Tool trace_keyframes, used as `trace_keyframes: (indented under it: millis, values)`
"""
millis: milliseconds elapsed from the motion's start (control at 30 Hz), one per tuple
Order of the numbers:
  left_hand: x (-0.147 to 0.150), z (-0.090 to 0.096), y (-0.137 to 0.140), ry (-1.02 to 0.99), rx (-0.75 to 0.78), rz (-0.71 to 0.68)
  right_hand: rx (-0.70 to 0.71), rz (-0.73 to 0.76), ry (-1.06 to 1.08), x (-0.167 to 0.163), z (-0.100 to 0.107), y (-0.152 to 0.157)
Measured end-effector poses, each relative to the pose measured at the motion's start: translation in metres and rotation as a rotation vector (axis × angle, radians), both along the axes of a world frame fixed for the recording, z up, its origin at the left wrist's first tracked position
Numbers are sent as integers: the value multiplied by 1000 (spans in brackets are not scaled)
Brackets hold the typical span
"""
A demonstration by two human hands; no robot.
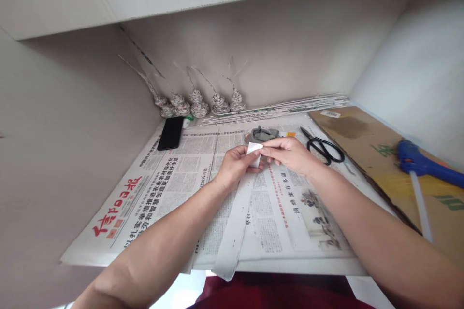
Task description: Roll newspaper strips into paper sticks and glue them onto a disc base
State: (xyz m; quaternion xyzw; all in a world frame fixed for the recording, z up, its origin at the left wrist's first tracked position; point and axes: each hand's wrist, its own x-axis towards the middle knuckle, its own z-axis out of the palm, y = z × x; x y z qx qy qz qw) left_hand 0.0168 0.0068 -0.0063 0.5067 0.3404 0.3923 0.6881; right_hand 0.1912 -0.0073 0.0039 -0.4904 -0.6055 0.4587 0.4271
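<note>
A small folded piece of white paper [254, 147] is pinched between both hands above the middle of the newspaper sheets. My left hand [237, 164] is closed on it from the left, thumb on top. From the right, my right hand [284, 153] grips its upper right edge between thumb and fingertips. A long pale strip [232, 236] runs from below the hands down past the table's front edge; whether it joins the folded piece cannot be made out. Just behind the hands lies a grey bundle [266, 133], partly hidden.
Black-handled scissors [324, 147] lie right of the hands. A blue glue gun [416, 159] rests on cardboard [348, 130] at the right. A black phone [170, 133] lies at the left. Several woven paper gourd shapes [198, 104] and rolled paper sticks [282, 107] line the back.
</note>
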Motion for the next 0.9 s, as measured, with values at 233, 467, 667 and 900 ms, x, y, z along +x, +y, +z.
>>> trace_keyframes:
  millis: [233, 467, 667, 900]
  values:
    - [1, 0, 0, 37, 12, 28, -6, -16, 29, -1, -2, 0]
    - [0, 0, 0, 10, -4, 8, -22, 82, 79, -1, 2, -2]
    - [0, 0, 0, 23, 9, 16, -22, 44, 43, -3, 4, -3]
    - [1, -4, 1, 17, 24, 16, 11, 15, 154, -18, 2, -6]
